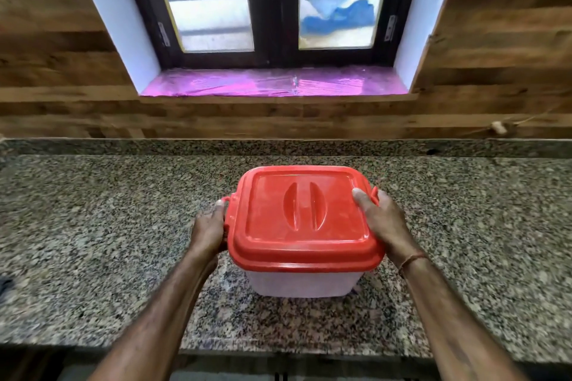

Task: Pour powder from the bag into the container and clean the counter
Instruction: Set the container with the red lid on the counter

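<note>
A translucent white plastic container (pixel 301 283) with a red lid (pixel 305 216) stands on the speckled granite counter (pixel 93 226), in the middle of the view. The lid is on and has two raised grip ridges at its centre. My left hand (pixel 209 230) grips the container's left side by the red latch. My right hand (pixel 382 224) grips the right side, thumb resting on top of the lid. No bag and no powder are in view.
A wood-panelled wall rises behind the counter, with a window and a pink-lined sill (pixel 272 83) above. The counter's front edge (pixel 278 353) runs just below my forearms. A small dark object (pixel 5 283) shows at the far left edge.
</note>
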A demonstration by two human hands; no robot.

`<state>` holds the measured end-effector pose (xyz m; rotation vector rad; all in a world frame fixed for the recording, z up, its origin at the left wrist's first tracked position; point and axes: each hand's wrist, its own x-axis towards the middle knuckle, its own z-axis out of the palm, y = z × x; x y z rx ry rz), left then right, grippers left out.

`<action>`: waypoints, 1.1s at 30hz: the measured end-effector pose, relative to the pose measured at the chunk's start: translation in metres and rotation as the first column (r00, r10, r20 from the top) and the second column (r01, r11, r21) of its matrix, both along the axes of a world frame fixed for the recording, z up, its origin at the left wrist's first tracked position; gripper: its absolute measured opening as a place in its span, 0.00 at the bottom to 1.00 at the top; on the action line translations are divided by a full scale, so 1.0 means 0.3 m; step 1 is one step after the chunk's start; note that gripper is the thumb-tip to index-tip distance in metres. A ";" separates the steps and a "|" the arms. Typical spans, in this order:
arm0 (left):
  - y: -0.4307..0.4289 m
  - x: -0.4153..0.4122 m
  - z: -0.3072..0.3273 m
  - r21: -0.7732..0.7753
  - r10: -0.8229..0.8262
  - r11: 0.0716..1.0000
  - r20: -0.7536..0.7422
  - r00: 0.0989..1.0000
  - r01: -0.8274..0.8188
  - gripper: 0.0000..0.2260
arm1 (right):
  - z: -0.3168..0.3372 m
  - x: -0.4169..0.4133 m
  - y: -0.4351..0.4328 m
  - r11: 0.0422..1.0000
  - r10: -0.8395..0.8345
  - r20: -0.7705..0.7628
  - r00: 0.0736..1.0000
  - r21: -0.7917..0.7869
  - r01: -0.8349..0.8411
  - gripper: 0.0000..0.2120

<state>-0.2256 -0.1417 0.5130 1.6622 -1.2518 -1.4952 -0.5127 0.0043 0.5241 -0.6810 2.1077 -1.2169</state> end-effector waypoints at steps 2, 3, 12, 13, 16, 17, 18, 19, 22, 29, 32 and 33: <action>0.013 0.011 -0.009 0.027 -0.009 1.000 -0.067 0.998 0.011 0.16 | 0.013 -0.001 -0.008 1.000 0.002 0.043 0.999 -0.029 0.000 0.25; 0.022 0.012 -0.006 -0.005 -0.009 1.000 -0.072 0.997 0.008 0.11 | 0.019 -0.002 -0.011 0.999 -0.004 0.071 0.997 -0.041 0.007 0.27; 0.060 -0.059 0.051 -0.194 -0.184 0.968 -0.108 0.977 0.161 0.26 | -0.014 0.053 -0.012 0.954 -0.251 0.152 0.956 -0.130 0.271 0.25; 0.059 -0.062 0.050 -0.180 -0.175 0.972 -0.115 0.978 0.152 0.24 | -0.015 0.049 -0.009 0.944 -0.275 0.188 0.943 -0.135 0.303 0.26; 0.057 -0.060 0.052 -0.165 -0.137 0.980 -0.131 0.982 0.114 0.25 | -0.033 0.028 -0.007 0.929 -0.330 0.208 0.921 -0.101 0.355 0.25; 0.057 -0.062 0.050 -0.170 -0.131 0.980 -0.135 0.982 0.108 0.25 | -0.039 0.025 -0.001 0.919 -0.360 0.230 0.904 -0.078 0.386 0.23; 0.055 -0.063 0.047 -0.172 -0.128 0.980 -0.129 0.983 0.105 0.25 | -0.046 0.022 0.006 0.911 -0.380 0.263 0.887 -0.060 0.408 0.21; 0.056 -0.065 0.045 -0.171 -0.127 0.980 -0.120 0.985 0.105 0.24 | -0.053 0.022 0.015 0.906 -0.391 0.271 0.879 -0.052 0.419 0.20; 0.053 -0.064 0.056 -0.170 -0.128 0.980 -0.120 0.985 0.106 0.25 | -0.014 0.048 0.032 0.910 -0.401 0.029 0.916 -0.102 0.402 0.18; 0.066 -0.074 0.058 -0.200 -0.130 0.973 -0.084 0.988 0.111 0.24 | 0.029 0.136 0.033 0.987 -0.139 -0.093 0.986 -0.093 0.130 0.30; 0.064 -0.065 0.065 -0.199 -0.135 0.973 -0.079 0.988 0.117 0.27 | 0.035 0.134 0.030 0.974 -0.158 0.056 0.986 -0.157 0.165 0.30; 0.061 -0.061 0.066 -0.202 -0.138 0.972 -0.083 0.987 0.119 0.28 | 0.031 0.129 0.027 0.972 -0.157 0.090 0.984 -0.165 0.170 0.33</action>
